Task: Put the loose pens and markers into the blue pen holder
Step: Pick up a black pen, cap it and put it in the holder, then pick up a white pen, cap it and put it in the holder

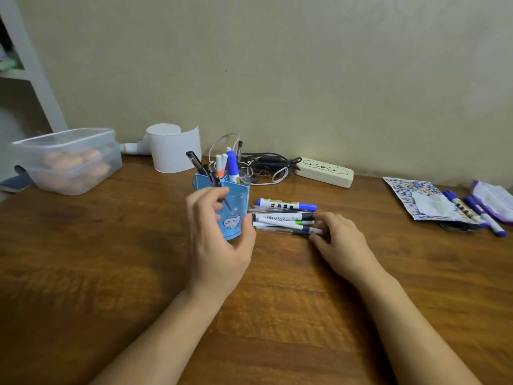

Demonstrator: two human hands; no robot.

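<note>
The blue pen holder (236,215) stands upright at the middle of the wooden desk (83,259), with several pens and markers in it. My left hand (219,243) wraps around its near left side, fingers on the left wall and thumb at the right base. Right beside it, several loose pens and markers (283,219) lie side by side, a blue-capped marker (286,204) farthest from me. My right hand (341,240) rests on the desk with its fingertips and thumb against the right ends of these pens, which lie flat. More blue markers (474,213) lie at the far right.
A clear plastic box (66,159) sits at the back left and a white paper roll (172,148) behind the holder. Tangled cables (263,162) and a cream power strip (324,172) lie along the wall. A patterned pouch (416,198) is at the right.
</note>
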